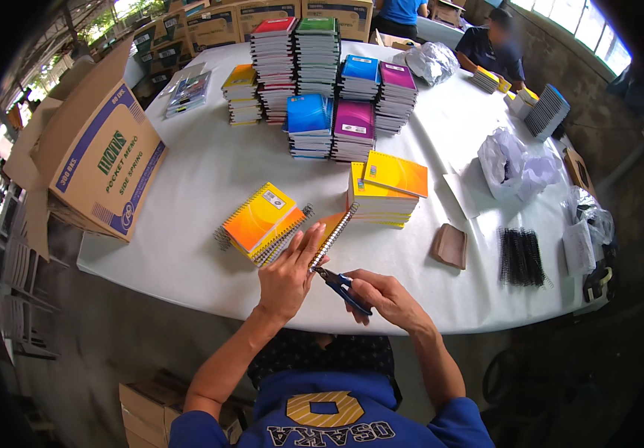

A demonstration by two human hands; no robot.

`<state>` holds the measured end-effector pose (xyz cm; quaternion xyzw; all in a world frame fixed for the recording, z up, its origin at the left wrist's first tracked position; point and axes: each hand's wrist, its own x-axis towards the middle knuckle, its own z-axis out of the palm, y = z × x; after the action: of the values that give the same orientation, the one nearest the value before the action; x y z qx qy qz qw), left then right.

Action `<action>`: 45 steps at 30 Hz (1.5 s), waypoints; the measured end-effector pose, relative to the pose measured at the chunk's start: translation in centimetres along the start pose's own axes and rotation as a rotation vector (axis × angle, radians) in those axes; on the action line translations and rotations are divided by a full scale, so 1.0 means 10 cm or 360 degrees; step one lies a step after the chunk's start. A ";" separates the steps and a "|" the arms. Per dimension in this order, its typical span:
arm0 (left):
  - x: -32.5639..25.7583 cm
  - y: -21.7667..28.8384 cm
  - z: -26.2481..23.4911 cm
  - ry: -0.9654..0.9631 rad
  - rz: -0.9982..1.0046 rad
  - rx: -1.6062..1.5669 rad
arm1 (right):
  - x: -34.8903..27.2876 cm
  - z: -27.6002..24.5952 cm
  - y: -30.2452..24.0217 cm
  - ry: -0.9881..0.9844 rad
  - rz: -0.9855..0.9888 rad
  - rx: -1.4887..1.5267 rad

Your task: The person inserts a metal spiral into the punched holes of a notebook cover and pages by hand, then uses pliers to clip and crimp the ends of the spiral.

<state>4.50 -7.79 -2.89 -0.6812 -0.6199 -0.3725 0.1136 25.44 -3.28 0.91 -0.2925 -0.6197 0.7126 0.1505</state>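
Note:
My left hand (286, 275) presses a small spiral notebook (331, 223) with a yellow-orange cover, its wire coil slanting up and away from me. Much of that notebook is hidden beneath the fingers. Blue-handled pliers (357, 302) are gripped in my right hand (391, 299), their jaws at the near end of the coil. Just left of my left hand lies a small pile of yellow spiral notebooks (260, 216). Beyond the coil's far end stands a stack of yellow pads (383, 196), with no coil showing on them.
Tall stacks of notebooks (318, 56) rise at the back of the white table (202, 164). An open carton (109, 160) stands at left. To the right are a brown block (450, 246), black coils (521, 257) and plastic bags (512, 160). Another person (490, 48) sits at the far right.

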 end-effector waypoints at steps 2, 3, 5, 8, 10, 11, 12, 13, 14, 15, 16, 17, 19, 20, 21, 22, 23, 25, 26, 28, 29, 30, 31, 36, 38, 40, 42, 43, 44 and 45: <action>0.11 -0.08 -0.11 -0.0015 0.0043 0.0081 | 0.05 -0.05 0.06 0.0092 -0.0140 -0.0209; 0.24 -0.18 -0.18 0.0008 0.0145 0.0127 | 0.06 -0.16 0.11 0.0304 -0.0395 -0.0578; 0.34 -0.49 -0.29 0.0032 0.0229 0.0194 | 0.05 -0.29 0.13 0.0652 -0.0467 -0.1107; 0.31 -0.98 -0.41 -0.0331 0.0250 0.0450 | 0.05 -0.50 0.40 0.0906 -0.0333 -0.1596; 0.19 -1.18 -0.45 -0.1123 0.0060 0.0332 | 0.06 -0.63 0.47 0.0867 -0.0652 -0.1888; 0.12 -1.28 -0.45 -0.1182 -0.0019 0.0215 | 0.08 -0.68 0.49 0.0826 -0.0977 -0.2171; 0.13 -1.31 -0.43 -0.1178 -0.0008 0.0205 | 0.13 -0.78 0.49 0.0835 -0.0970 -0.2182; 0.13 -1.31 -0.44 -0.1221 0.0008 0.0217 | 0.23 -0.90 0.44 0.1016 -0.1022 -0.1879; 0.13 -1.30 -0.45 -0.1263 0.0024 0.0231 | 0.35 -1.04 0.39 0.1186 -0.1069 -0.1568; 0.14 -1.26 -0.45 -0.1269 0.0036 0.0225 | 0.52 -1.25 0.33 0.1426 -0.1001 -0.1436; 0.19 -1.19 -0.38 -0.1117 0.0020 0.0226 | 0.67 -1.50 0.26 0.1682 -0.0920 -0.1313; 0.25 -1.12 -0.34 -0.0961 0.0000 0.0236 | 0.81 -1.73 0.19 0.1791 -0.0715 -0.1297; 0.30 -0.96 -0.31 -0.0859 0.0068 0.0212 | 0.97 -2.01 0.02 0.1888 -0.0524 -0.1263; 0.31 -0.88 -0.29 -0.0760 0.0119 0.0190 | 1.00 -2.09 -0.06 0.1606 -0.0328 -0.0920; 0.31 -0.81 -0.27 -0.0757 0.0119 0.0190 | 1.03 -2.12 -0.11 0.1308 -0.0133 -0.0586; 0.31 -0.74 -0.23 -0.0714 0.0155 0.0166 | 1.04 -2.14 -0.14 0.1311 -0.0135 -0.0589; 0.33 -0.67 -0.19 -0.0671 0.0193 0.0141 | 1.04 -2.17 -0.16 0.1290 0.0021 -0.0677; 0.36 -0.56 -0.09 -0.0644 0.0089 -0.0015 | 1.03 -2.11 -0.20 0.1257 0.0189 -0.0758; 0.39 -0.51 -0.03 -0.0610 -0.0012 -0.0171 | 1.03 -2.09 -0.21 0.1209 0.0128 -0.0666; 0.47 -0.40 0.11 -0.0528 -0.0109 -0.0345 | 0.97 -2.14 -0.17 0.1188 0.0067 -0.0575; 0.51 -0.34 0.18 -0.0443 -0.0218 -0.0513 | 0.97 -2.19 -0.08 0.1269 -0.0200 -0.0545; 0.57 -0.25 0.24 -0.0449 -0.0203 -0.0533 | 0.92 -2.27 -0.02 0.1352 -0.0464 -0.0519; 0.57 -0.25 0.21 -0.0382 -0.0375 -0.0666 | 0.94 -1.96 -0.11 0.1301 -0.0670 -0.0300; 0.43 -0.13 0.22 -0.0156 -0.0653 -0.1547 | 0.35 -0.98 0.24 0.1120 -0.1029 -0.0461; 0.08 -0.09 0.23 -0.0264 -0.0885 -0.2245 | 0.28 -0.42 0.50 0.0939 -0.0961 -0.0142; -0.22 -0.04 0.32 -0.0416 -0.0956 -0.2216 | 0.29 -0.13 0.86 0.0748 -0.0879 0.0022; -0.37 -0.02 0.42 -0.0453 -0.0628 -0.1890 | 0.28 0.00 1.03 0.0825 -0.0756 0.0046; -0.39 -0.06 0.42 -0.0417 -0.0614 -0.1939 | 0.28 0.02 1.05 0.0833 -0.0749 0.0049; -0.42 -0.11 0.42 -0.0426 -0.0619 -0.1941 | 0.30 0.02 1.05 0.0835 -0.0784 -0.0065; -0.35 -0.13 0.39 -0.0389 -0.0613 -0.1872 | 0.31 0.01 1.02 0.0839 -0.0834 -0.0191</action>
<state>4.91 -7.78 -8.22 -0.5435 -0.4313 -0.5844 -0.4207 24.47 -3.44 -9.69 -0.3056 -0.6541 0.5127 0.4646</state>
